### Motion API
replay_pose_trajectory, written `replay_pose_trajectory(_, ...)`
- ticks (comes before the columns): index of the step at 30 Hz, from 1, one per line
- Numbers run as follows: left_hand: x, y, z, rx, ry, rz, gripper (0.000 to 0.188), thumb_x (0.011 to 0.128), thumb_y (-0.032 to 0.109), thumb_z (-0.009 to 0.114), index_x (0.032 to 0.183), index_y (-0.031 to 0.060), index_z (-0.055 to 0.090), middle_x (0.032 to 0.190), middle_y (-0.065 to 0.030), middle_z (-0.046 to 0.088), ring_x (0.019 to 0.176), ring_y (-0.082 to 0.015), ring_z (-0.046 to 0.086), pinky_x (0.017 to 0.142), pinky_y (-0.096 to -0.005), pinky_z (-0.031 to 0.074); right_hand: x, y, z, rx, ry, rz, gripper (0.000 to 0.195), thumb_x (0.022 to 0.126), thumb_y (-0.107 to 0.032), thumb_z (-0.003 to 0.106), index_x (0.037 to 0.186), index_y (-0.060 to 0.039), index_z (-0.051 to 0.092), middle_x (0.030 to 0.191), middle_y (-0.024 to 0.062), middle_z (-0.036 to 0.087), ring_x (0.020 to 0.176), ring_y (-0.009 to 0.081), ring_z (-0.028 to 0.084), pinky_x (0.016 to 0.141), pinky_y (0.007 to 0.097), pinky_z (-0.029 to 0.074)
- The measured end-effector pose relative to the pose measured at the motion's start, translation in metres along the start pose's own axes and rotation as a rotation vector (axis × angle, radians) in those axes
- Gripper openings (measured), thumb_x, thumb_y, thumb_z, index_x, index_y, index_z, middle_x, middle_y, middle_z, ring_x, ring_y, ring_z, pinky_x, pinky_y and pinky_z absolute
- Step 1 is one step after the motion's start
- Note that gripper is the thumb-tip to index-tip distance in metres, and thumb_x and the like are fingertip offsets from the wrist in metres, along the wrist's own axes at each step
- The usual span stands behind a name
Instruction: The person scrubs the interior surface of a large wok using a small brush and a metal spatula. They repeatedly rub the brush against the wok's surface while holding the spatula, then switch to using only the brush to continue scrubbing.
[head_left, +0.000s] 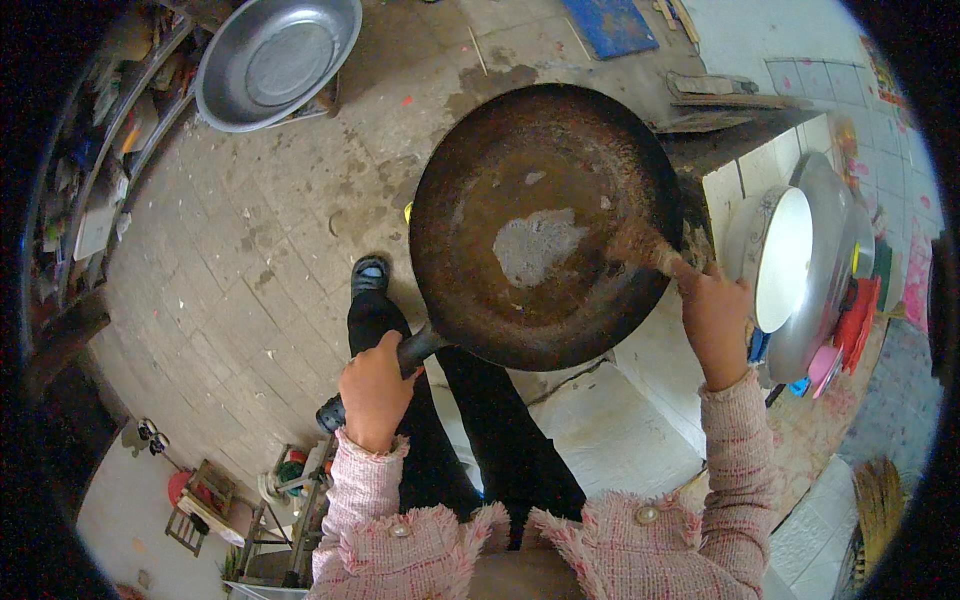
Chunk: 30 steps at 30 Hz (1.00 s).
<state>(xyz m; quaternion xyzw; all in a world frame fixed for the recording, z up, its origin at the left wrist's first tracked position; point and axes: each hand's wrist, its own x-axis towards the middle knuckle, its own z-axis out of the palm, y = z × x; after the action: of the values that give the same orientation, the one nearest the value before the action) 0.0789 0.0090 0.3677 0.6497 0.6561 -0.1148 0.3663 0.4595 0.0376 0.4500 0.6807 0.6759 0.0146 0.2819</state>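
A large dark iron wok hangs before me above the floor, its inside turned up toward the camera. My left hand grips its black handle at the lower left. At the wok's right side, my right hand holds a brown bristle brush, whose head lies against the inner wall. Brownish liquid covers much of the wok's inside, with a pale grey patch near the middle.
To the right, a white enamel basin and a large metal lid lean on the counter beside a pink ladle. A wide metal basin stands at the upper left. Shelves line the left; a straw broom is at lower right.
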Motion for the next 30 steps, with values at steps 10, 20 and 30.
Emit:
replay_pose_trajectory(10,0.0,0.001,0.0,-0.006,-0.01,-0.007,0.043,0.073,0.029,0.082,0.108,0.0107,0.063,0.083,-0.0171,0.071,0.078,-0.0386,0.069,0.068,-0.0469,0.054,-0.008,-0.006,-0.005,-0.074,0.086,0.028,0.024,0.091,-0.016,0.057,0.114,-0.0182,0.066,0.08,0.0097,0.065,0.066,0.0294,0.064,0.067,0.044,0.046)
replay_pose_trajectory(20,0.002,-0.002,0.0,-0.038,-0.011,0.003,0.043,0.072,0.028,0.083,0.106,0.0111,0.063,0.083,-0.0168,0.07,0.079,-0.0382,0.068,0.068,-0.047,0.053,-0.036,-0.033,-0.018,0.026,-0.25,-0.176,0.012,0.081,-0.013,0.059,0.089,-0.0095,0.067,0.068,0.0106,0.066,0.065,0.0282,0.066,0.074,0.0441,0.046)
replay_pose_trajectory(30,0.0,0.001,-0.007,-0.047,0.007,-0.009,0.034,0.073,0.023,0.081,0.101,0.0131,0.064,0.081,-0.0164,0.07,0.079,-0.0394,0.068,0.068,-0.0475,0.053,-0.036,-0.06,-0.023,0.615,-0.338,-0.453,0.014,0.083,-0.025,0.062,0.087,-0.0169,0.073,0.068,0.0117,0.067,0.063,0.0321,0.067,0.059,0.0451,0.052)
